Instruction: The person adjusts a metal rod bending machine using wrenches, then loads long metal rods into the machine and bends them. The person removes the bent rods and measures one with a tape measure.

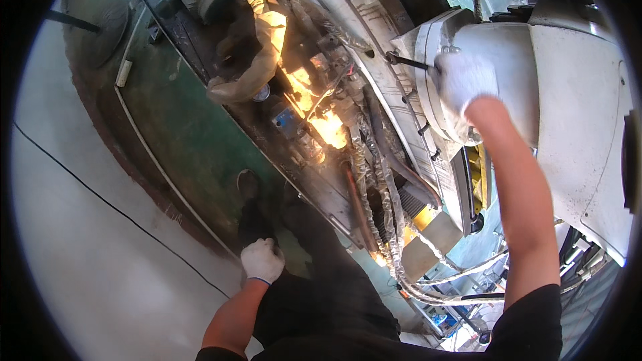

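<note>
My right hand [467, 81], in a white knit glove, is closed round the end of a dark wrench-like tool [413, 62]. The tool's far end meets the pale flange edge of a long metal machine part, where several dark bolts [423, 130] stand in a row. Behind that hand is a big white rounded housing [511, 53]. My left hand [262, 261], gloved too, hangs low in front of my dark trousers with its fingers curled in. What is inside that fist, if anything, is hidden.
Grimy machinery with bright yellow light patches [329, 128] fills the middle. Foil-wrapped hoses [382, 190] run down beside it. A beige wrapped duct [257, 67] bends over the far end. Green floor [177, 117] and a thin black cable [120, 214] lie left.
</note>
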Tool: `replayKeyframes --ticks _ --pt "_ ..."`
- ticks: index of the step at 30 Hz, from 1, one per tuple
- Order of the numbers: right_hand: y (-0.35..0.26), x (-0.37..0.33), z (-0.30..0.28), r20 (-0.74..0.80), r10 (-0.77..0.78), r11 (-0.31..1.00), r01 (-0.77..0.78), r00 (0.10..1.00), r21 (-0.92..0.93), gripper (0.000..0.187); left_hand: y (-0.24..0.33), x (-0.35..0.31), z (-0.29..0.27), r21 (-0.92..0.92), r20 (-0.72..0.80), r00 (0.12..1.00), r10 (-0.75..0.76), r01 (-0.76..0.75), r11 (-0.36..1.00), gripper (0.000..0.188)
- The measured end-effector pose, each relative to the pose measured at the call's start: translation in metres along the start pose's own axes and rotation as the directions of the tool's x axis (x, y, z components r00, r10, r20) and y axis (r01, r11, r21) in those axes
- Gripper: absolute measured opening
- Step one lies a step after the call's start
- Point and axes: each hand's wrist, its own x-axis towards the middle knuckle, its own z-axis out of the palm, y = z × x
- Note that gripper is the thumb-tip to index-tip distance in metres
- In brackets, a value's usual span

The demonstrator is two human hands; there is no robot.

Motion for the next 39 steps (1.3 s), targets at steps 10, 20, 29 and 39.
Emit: replayKeyframes --ticks 10,20,29,39 --pt "-0.083 -0.08 0.185 -0.205 0.516 0.754 -0.327 0.832 0.57 0.022 0.015 0.011 -0.003 0.035 0.052 0.998 0.021 -0.023 0.999 0.016" --pt "-0.178 -0.019 0.302 -0.068 0.76 0.37 -0.345 0.646 0.863 0.032 0.005 0.014 -0.006 0.098 0.011 0.995 0.097 -0.097 0.99 0.014" --pt "-0.148 -0.052 0.266 0.011 0.625 0.414 -0.343 0.781 0.843 0.026 0.005 0.003 -0.001 0.108 -0.001 0.996 0.095 -0.094 0.99 0.016" --pt "-0.164 -0.039 0.293 -0.099 0.7 0.443 -0.322 0.707 0.837 0.028 -0.001 -0.002 0.001 0.084 -0.015 0.997 0.069 -0.068 0.994 0.014"
